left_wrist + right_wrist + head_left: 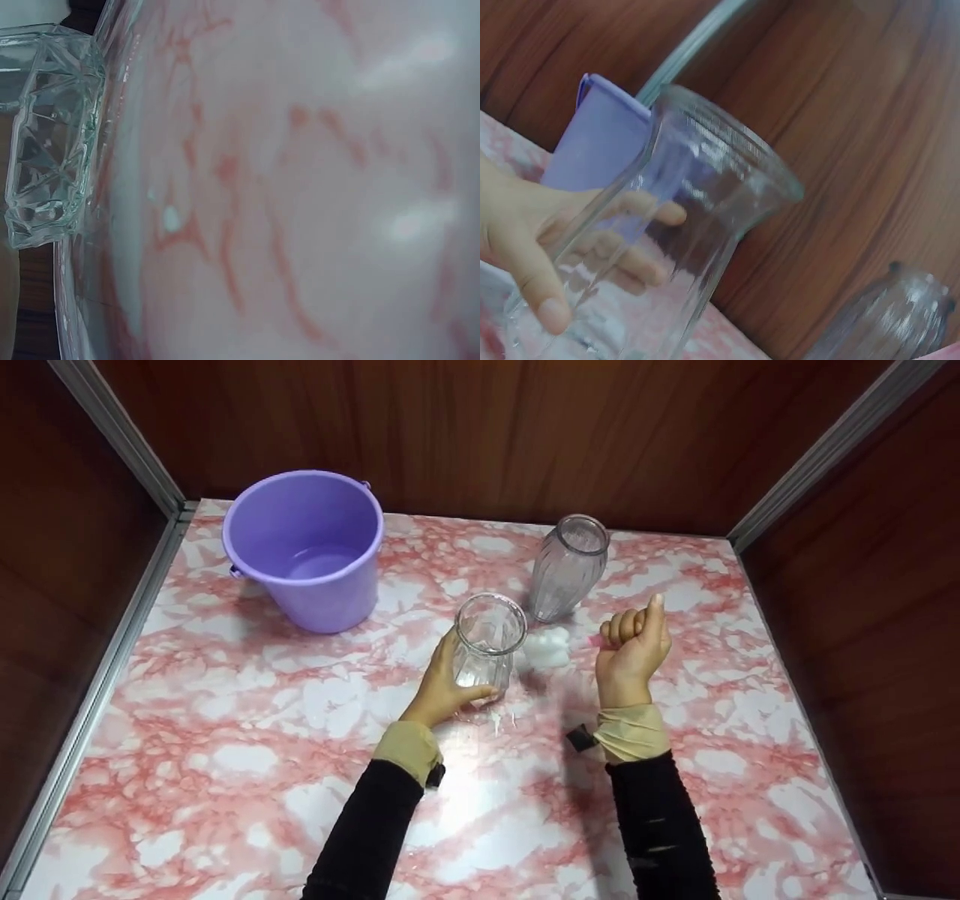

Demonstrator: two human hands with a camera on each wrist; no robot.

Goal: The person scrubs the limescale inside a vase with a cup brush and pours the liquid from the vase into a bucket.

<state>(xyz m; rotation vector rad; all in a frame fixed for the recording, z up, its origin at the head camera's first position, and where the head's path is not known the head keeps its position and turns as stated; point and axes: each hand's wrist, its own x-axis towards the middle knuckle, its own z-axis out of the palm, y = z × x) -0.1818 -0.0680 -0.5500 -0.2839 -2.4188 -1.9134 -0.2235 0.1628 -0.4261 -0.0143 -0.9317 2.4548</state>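
Observation:
My left hand holds a clear glass vase by its side, thumb in front and fingers behind. In the right wrist view this glass vase is tilted, and the left hand's fingers show around its body. Its thick faceted base appears at the left of the left wrist view. Just right of the vase, my right hand grips the pink handle of a brush with a white sponge head. That head is beside the vase, outside its mouth.
Behind the sponge stands a second, greyish ribbed glass vase. A purple bucket stands at the back left. Wood-grain panels wall the red-and-white marbled tabletop. Small wet drops lie below the held vase.

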